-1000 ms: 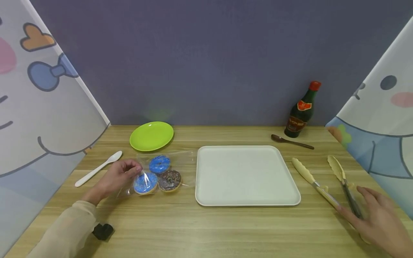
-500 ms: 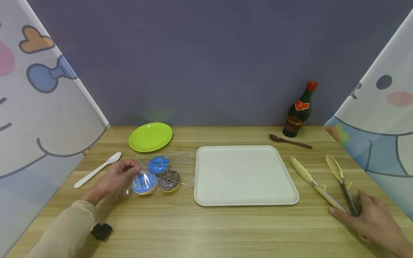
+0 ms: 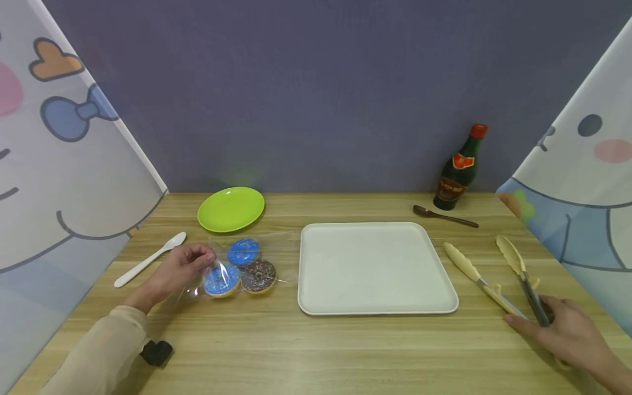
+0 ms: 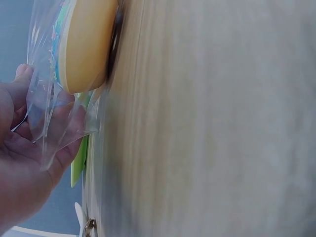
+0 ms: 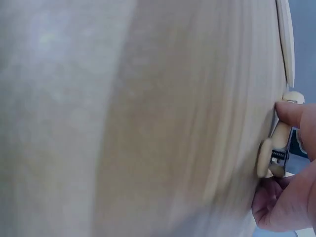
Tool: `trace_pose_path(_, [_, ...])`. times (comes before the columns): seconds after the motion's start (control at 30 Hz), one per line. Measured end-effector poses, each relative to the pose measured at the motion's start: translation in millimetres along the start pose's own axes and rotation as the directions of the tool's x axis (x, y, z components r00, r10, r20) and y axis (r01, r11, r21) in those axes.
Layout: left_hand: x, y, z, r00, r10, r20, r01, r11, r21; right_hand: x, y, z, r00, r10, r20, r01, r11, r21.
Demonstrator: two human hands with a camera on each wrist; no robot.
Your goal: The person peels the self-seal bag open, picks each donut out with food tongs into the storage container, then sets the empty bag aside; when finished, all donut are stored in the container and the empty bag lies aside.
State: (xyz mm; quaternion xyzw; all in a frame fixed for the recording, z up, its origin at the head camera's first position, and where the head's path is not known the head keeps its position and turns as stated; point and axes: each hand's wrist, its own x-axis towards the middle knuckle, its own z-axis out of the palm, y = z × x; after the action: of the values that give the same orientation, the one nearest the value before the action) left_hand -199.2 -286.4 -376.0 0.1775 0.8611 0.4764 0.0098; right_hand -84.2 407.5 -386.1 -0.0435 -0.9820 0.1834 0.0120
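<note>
A clear plastic bag [image 3: 247, 263] lies on the wooden table, holding two blue-iced donuts [image 3: 243, 251] and a chocolate one [image 3: 259, 276]. My left hand [image 3: 181, 266] pinches the bag's left edge between thumb and fingers. The left wrist view shows the film [image 4: 54, 98] over my left hand's fingers [image 4: 29, 143], beside a donut's pale underside [image 4: 86, 44]. Cream tongs [image 3: 474, 271] lie spread at the right. My right hand [image 3: 560, 329] grips their handle end. In the right wrist view a finger and the palm enclose the tongs' hinge [image 5: 273, 157].
A white tray [image 3: 375, 291] sits mid-table. A green plate [image 3: 230, 208] and a white plastic spoon [image 3: 148, 259] lie at the back left. A dark bottle [image 3: 459, 170] and a brown spoon [image 3: 444, 216] stand at the back right. Printed curtains flank both sides.
My right hand slid forward onto the tongs' handles and its fingers curled round them. The left hand and the bag have stayed put.
</note>
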Motion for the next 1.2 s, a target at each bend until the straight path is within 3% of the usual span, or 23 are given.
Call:
trace_pose_path(0.23, [-0.2,1.6,-0.1,1.000,0.010,0.003,-0.010,1.000,-0.002,2.1,6.0,-5.9,1.000,-0.016,0.018,0.016,1.000,0.007])
trace_pose_path(0.5, [0.2,3.1,0.1,1.000,-0.002,0.000,0.002,1.000,0.000,9.4,4.1,-10.1,0.995,0.032,0.098,-0.034,0.999,0.021])
trace_pose_path(0.9, [1.6,2.4,0.6,1.000,0.009,-0.008,-0.010,1.000,-0.008,10.9,6.7,-4.1,0.999,0.019,-0.040,-0.019,1.000,0.010])
trace_pose_path(1.1, [2.1,2.2,0.7,0.999,0.020,-0.033,-0.020,1.000,0.011,6.4,-14.9,-5.6,0.980,-0.073,-0.183,0.087,0.994,0.067])
trace_pose_path(1.2, [0.8,2.0,0.9,0.999,0.023,-0.029,-0.023,1.000,0.006,5.7,-26.9,-9.2,0.975,-0.115,-0.190,0.128,0.990,0.060])
